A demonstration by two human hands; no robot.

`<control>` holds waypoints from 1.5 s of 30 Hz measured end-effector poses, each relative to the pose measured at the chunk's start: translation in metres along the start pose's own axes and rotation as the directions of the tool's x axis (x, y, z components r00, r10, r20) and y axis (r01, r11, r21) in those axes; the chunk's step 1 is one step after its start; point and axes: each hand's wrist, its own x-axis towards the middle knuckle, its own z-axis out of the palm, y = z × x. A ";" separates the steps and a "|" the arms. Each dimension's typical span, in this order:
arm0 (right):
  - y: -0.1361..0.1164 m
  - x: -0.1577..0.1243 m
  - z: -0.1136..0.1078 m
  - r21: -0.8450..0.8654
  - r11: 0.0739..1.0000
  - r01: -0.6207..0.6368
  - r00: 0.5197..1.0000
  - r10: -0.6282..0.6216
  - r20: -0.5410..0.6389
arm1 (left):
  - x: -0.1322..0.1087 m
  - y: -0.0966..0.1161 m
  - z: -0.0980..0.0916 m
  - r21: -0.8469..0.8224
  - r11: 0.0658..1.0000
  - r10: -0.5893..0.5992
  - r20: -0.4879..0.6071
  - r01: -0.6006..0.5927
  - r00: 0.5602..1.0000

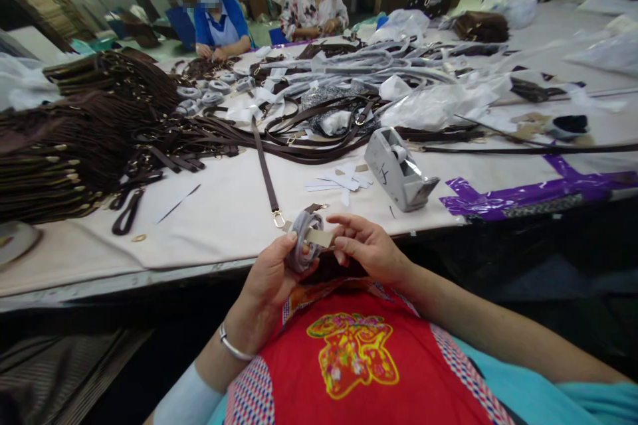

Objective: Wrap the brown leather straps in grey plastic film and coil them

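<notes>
My left hand (273,272) is closed round a coiled strap wrapped in grey film (303,246), held just over the table's near edge. My right hand (366,247) pinches a short beige tape strip (319,237) against the coil. A brown leather strap (264,169) with a gold clasp (278,218) lies on the table right behind the coil. A grey tape dispenser (399,169) stands to the right of my hands, with cut white tape pieces (341,180) beside it.
A tall stack of brown straps (64,139) fills the table's left side. Loose straps, wrapped coils (209,89) and plastic bags (438,103) cover the middle. Purple tape (523,196) marks the right edge. Three people sit at the far side.
</notes>
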 end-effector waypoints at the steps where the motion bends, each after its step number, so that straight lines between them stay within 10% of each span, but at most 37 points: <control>1: -0.001 0.000 0.002 0.029 1.000 -0.005 1.000 0.004 0.021 | 0.000 -0.001 0.000 -0.012 1.000 -0.015 -0.008 0.015 1.000; 21: 0.004 0.009 0.013 0.278 0.945 -0.170 0.985 0.174 0.010 | -0.006 -0.009 0.005 -0.092 0.977 -0.190 0.045 0.194 0.981; 45: -0.005 0.012 0.004 -0.070 0.962 -0.264 0.964 0.265 -0.006 | -0.003 -0.009 -0.005 -0.045 0.996 -0.080 -0.070 0.077 0.994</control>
